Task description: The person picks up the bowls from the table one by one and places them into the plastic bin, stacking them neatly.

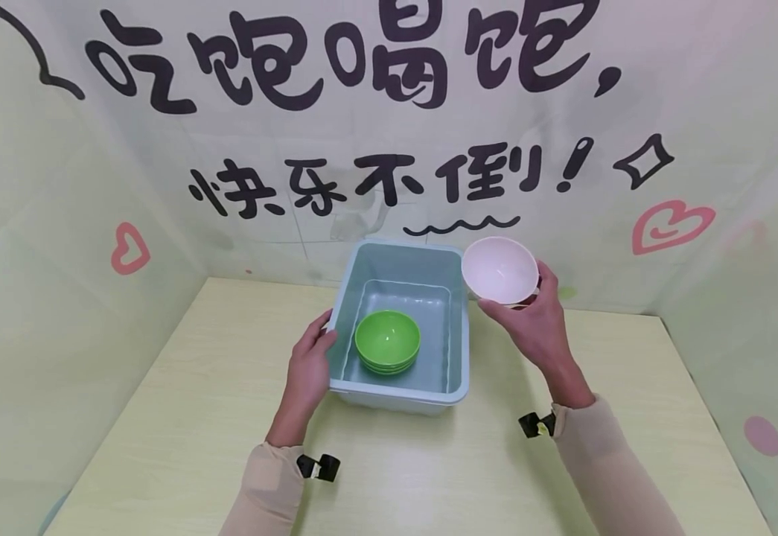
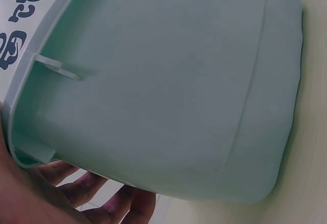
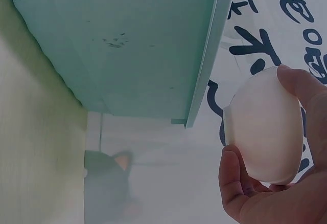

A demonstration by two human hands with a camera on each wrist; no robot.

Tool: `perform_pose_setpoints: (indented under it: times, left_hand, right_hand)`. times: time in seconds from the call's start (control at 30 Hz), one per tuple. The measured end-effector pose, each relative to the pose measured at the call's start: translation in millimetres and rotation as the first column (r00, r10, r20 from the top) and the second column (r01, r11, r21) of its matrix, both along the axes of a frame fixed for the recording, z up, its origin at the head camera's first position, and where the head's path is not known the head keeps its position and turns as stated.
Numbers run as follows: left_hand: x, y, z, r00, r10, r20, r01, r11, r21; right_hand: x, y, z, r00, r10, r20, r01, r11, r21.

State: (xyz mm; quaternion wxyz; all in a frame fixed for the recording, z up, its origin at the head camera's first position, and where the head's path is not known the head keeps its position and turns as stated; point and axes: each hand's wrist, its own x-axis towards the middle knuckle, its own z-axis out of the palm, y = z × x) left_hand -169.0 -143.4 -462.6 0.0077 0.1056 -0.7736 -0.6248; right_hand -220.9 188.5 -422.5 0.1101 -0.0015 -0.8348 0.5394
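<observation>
A pale pinkish-white bowl (image 1: 499, 269) is held up by my right hand (image 1: 531, 321), thumb at its rim and fingers around its outside. It overlaps the right rim of a blue-grey plastic bin (image 1: 457, 357). In the right wrist view, the bowl (image 3: 268, 127) shows its outer side and foot, with the hand (image 3: 286, 193) curled about it. My left hand (image 1: 310, 362) grips the bin's left side near the front corner. Its fingers lie along the outer wall in the left wrist view. Inside the bin sits a stack of green bowls (image 1: 387, 339), toward the front left.
The bin stands on a light wood table (image 1: 402, 476). Behind it hangs a white backdrop (image 1: 335, 253) with black lettering, and similar panels (image 1: 750, 298) close off both sides. Black wrist straps show at each sleeve.
</observation>
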Motion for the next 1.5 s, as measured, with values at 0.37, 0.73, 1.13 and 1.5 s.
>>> perform_pose_setpoints:
  times: [0.37,0.73,1.13,1.5]
  left_hand:
    - [-2.6,2.6,-1.1,1.000,0.005,-0.010,-0.005,1.000,0.015]
    - [-0.8,0.0,0.8,1.000,-0.001,-0.005,0.001,1.000,-0.003]
    - [-0.4,-0.6,-2.0,1.000,0.000,-0.009,0.000,1.000,0.009]
    - [0.8,-0.1,-1.8,1.000,-0.008,-0.009,0.008,1.000,0.007]
  right_hand:
    - [-0.4,-12.8,-0.3,0.999,0.024,-0.023,-0.024,0.999,0.029]
    - [2.5,-29.8,-4.5,0.997,0.078,-0.022,-0.078,0.997,0.002]
    - [5.4,-45.5,-8.4,0.992,0.130,-0.001,-0.130,0.991,0.023]
    - [7.4,-54.7,-12.8,0.982,0.186,0.021,-0.186,0.982,0.027]
